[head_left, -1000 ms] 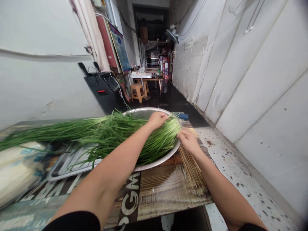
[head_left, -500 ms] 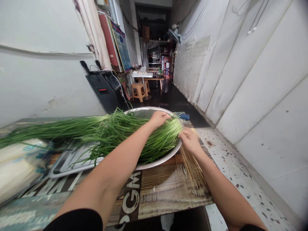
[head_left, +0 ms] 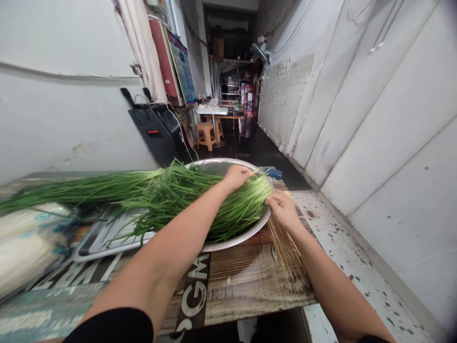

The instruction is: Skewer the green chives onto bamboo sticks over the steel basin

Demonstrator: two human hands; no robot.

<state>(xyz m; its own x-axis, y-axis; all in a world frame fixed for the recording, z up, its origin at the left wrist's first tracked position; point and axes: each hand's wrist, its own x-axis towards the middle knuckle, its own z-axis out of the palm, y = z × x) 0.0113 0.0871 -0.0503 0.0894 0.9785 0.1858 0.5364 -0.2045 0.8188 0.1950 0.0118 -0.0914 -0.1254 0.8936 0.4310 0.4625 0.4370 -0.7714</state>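
Scuffed white wall [head_left: 67, 124] fills the far left, behind a tabletop [head_left: 243, 281] patterned with wood grain and big letters. On the tabletop's left side lies a white bundle [head_left: 28, 252] in printed plastic, blurred. Behind it, a long bunch of green stems [head_left: 82, 188] stretches along the far edge toward the middle. Next comes a metal tray [head_left: 114, 238], partly covered by drooping leaf tips. Beyond the far edge are a black case [head_left: 157, 128], a pale curtain [head_left: 147, 52] and a poster [head_left: 182, 66], then tan stools [head_left: 206, 136] beside a small white table [head_left: 217, 111].

Right of the tabletop's middle sits a round metal basin [head_left: 232, 245], heaped with green stalks [head_left: 235, 209]; their leaves spill left over the rim and their pale ends point right. The left hand [head_left: 237, 177] is over the basin's far side, thumb and fingertips pinched together on a pale end. The right hand [head_left: 283, 207] is at the basin's right rim, fingers bent inward against the pale ends; whether it grips any cannot be told. A blue box [head_left: 274, 174] lies by the far right corner. Thin sticks [head_left: 285, 252] run beside the right edge toward the near right corner. Farthest right come speckled floor [head_left: 339, 238] and a panelled wall [head_left: 392, 124].
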